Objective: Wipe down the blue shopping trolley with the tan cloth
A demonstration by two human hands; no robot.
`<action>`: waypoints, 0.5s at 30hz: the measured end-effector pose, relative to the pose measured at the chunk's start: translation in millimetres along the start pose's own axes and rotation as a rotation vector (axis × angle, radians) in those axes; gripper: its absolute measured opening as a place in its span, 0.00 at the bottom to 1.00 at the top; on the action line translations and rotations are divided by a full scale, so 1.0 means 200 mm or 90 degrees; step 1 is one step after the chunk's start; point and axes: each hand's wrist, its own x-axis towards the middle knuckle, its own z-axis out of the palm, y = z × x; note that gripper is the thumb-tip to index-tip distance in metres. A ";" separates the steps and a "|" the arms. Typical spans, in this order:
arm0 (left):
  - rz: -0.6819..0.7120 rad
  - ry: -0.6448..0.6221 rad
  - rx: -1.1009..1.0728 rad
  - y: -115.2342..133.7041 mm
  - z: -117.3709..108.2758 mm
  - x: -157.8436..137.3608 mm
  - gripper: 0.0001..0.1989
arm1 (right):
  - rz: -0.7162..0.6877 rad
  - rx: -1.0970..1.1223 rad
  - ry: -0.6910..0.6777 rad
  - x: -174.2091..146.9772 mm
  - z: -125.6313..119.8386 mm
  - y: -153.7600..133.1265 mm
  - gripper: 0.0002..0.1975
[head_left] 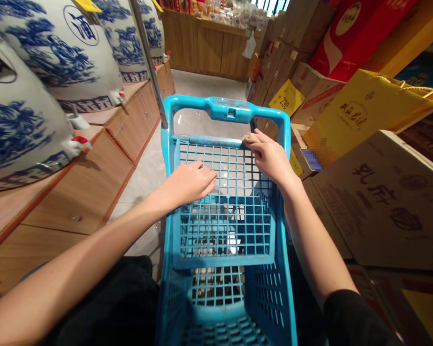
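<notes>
The step in hand seems to be work on the bar [216, 141] that runs across the top of the folding grid panel [228, 196] in a blue shopping cart [287, 269], most likely a wipe or rub along it. The cart is directly in front of the person, between a row of blue-and-white jars [57, 53] on wooden cabinets [82, 202] at the left and stacked cartons [393, 206] with a yellow bag [361, 110] at the right.

The right hand [270, 156] is at the right end of the bar, its grip closed on a small tan wad [250, 138], perhaps a folded cloth, which appears to touch the bar. The left hand [193, 182] lies over the left part of the grid panel, fingers together and bent; whether its grip is hooked into the mesh or only rests there, I cannot tell. The cart's handle [233, 110] arches beyond the bar, with neither hand on it.

From this pose, a next move would call for the right fingers to keep the wad pressed flat and follow the bar's length, while the left hand steadies the panel without getting in the way
</notes>
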 end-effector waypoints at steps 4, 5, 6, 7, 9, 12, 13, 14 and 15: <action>-0.001 -0.001 -0.021 0.00 0.01 0.00 0.14 | 0.037 -0.013 -0.003 -0.01 -0.06 0.02 0.23; 0.001 -0.002 -0.019 0.00 0.01 0.00 0.14 | 0.023 -0.010 -0.003 -0.01 -0.05 0.02 0.24; 0.003 -0.002 -0.015 0.00 0.01 0.00 0.14 | 0.007 -0.005 -0.002 -0.01 -0.03 0.01 0.25; 0.004 -0.003 -0.010 0.00 0.00 0.00 0.14 | -0.008 -0.002 -0.001 -0.01 -0.02 0.01 0.26; 0.005 -0.010 0.006 0.01 0.00 0.00 0.14 | -0.015 0.000 0.003 -0.01 0.00 0.00 0.28; 0.002 -0.017 0.017 0.01 -0.01 0.00 0.14 | 0.025 -0.011 0.003 0.00 -0.03 0.01 0.24; 0.003 -0.014 0.015 0.01 0.00 0.00 0.14 | 0.040 -0.018 0.002 0.00 -0.04 0.02 0.23; 0.006 -0.009 0.012 0.01 0.00 0.00 0.14 | 0.045 -0.024 -0.001 0.00 -0.06 0.02 0.22; 0.011 -0.004 0.012 0.01 0.00 0.00 0.14 | 0.038 -0.027 -0.005 0.00 -0.06 0.02 0.22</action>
